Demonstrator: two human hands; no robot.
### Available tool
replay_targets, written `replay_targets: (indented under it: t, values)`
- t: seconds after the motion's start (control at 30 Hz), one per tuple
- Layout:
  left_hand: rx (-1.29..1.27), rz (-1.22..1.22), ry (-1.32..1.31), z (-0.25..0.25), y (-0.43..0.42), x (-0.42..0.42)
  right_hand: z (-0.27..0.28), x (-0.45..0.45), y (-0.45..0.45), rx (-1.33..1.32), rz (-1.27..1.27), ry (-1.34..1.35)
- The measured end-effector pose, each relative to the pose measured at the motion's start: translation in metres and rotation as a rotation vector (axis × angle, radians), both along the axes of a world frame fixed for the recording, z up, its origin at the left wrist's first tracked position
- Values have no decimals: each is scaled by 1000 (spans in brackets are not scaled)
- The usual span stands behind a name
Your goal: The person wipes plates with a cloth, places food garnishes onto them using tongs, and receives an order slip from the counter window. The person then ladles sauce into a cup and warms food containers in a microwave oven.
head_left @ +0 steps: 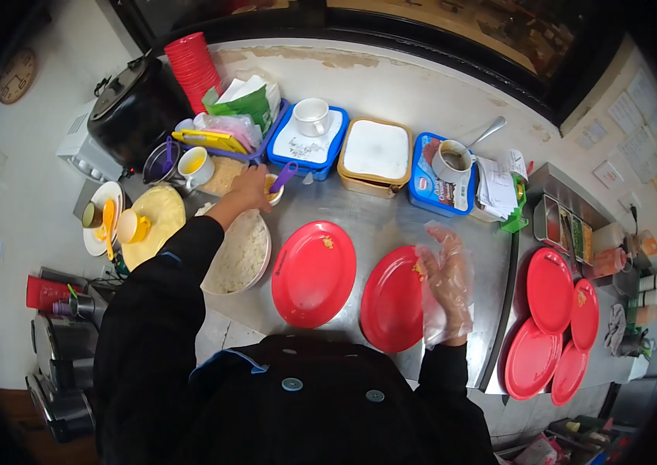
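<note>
Bare, my left hand (249,192) reaches over the back of the counter. Its fingers are curled at the left side of a small white cup (277,198), which holds something yellow and a purple spoon (285,177). Just below that wrist is a large bowl (240,252) of white rice-like food. My right hand (449,283) wears a clear plastic glove, its fingers stretched out and apart. It is above the right edge of a red oval plate (390,306), near some yellow crumbs. A second red plate (313,279), with a yellow crumb patch, lies to the left.
Lidded tubs (375,151) line the wall, and a mug with a spoon (452,160) stands on a blue one (443,194). A yellow-filled mug (196,166) is at back left, beside a black cooker (131,108). Several red plates (549,291) lie at right.
</note>
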State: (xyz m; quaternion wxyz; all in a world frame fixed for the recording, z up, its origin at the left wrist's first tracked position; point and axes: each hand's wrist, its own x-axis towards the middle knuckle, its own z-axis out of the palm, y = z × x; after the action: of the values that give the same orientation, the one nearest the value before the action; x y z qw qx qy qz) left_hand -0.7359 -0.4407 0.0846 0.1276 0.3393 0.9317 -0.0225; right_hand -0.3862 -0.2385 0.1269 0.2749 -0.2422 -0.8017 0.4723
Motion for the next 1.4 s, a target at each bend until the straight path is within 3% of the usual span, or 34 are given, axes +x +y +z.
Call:
replay_targets:
  t: [0.03,0.1,0.17,0.27,0.33,0.43,0.47,0.53,0.57,0.6,0.73,0.8,0.93,1.03,1.13,1.27,1.33,1.4]
  values:
    - [3,-13,3,-11,2,-9,-1,2,10,-72,-22,36]
    - [-165,-32,-33,-33,9,-27,-8,2,44,323,-122,-175]
    - [-260,-143,11,-53,9,-34,-7,3,66,388,-155,-175]
    - [-388,-243,4,-38,21,-44,-14,12,96,469,-196,-223]
    - [-350,-347,36,7,36,-40,-26,13,114,477,-220,-266]
    - [20,-439,137,98,110,28,-50,4,137,647,-177,-310]
    - [139,-500,84,116,145,50,-53,-6,141,558,-160,-358]
    - [511,-672,-181,104,211,64,-56,-22,145,468,-153,-402]
    - [571,-819,-206,96,246,70,-56,-29,146,404,-198,-294]
    - [527,-815,-288,86,279,76,-56,-35,146,339,-242,-185]
    - [487,-714,-530,31,384,75,-69,-43,142,306,-223,-226]
    - [509,-641,-981,12,420,68,-76,-42,130,438,-186,-220]
    - [189,-638,-1050,26,432,77,-99,-47,135,739,-116,-189]
    - [15,-697,-1071,21,434,64,-100,-43,146,710,-95,-195]
    - [-52,-844,-1133,13,426,42,-90,-40,160,746,7,-294]
    - [-41,-697,-1130,26,392,42,-96,-38,170,847,62,-415]
    - [-145,-732,-946,24,380,33,-95,-38,171,893,110,-469]
    - [-131,-771,-922,20,364,28,-94,-37,169,914,96,-478]
